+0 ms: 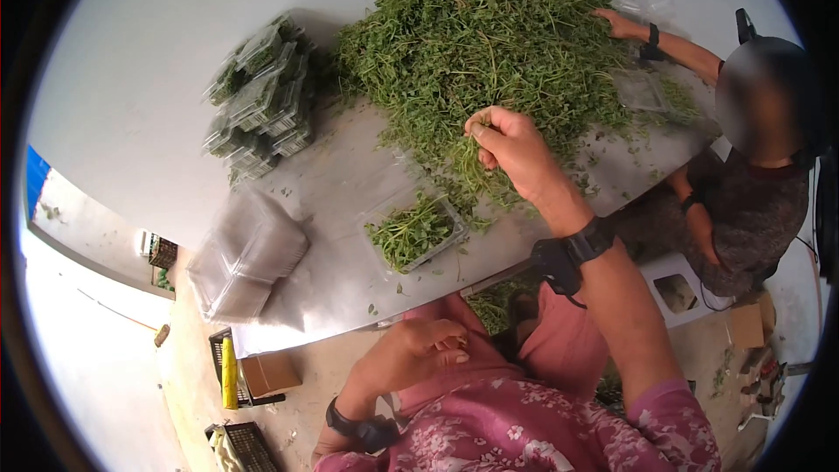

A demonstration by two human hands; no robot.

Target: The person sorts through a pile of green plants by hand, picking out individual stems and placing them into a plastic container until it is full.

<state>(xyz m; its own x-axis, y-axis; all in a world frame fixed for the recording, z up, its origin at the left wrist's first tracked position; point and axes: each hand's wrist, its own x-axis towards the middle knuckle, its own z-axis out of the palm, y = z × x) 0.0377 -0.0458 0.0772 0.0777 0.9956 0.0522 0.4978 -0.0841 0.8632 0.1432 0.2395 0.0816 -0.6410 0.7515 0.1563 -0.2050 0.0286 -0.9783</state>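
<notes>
My right hand (517, 157) is closed on a few green herb sprigs (472, 162) at the near edge of a large heap of cut herbs (481, 35). Below and to the left of it, an open clear plastic box (435, 249) filled with leafy herbs (406, 232) lies on the metal table (336, 175). My left hand (415, 354) is over my lap, just off the table's front edge. Its fingers are curled in toward the thumb, and whatever may be between them is too small to make out.
Filled clear boxes (262, 92) are stacked at the back left. Nested clear boxes (245, 253) stand at the left front corner. On the right, a co-worker's hand (622, 24) touches the heap, near another clear box (641, 90). Black crates (249, 446) sit on the floor.
</notes>
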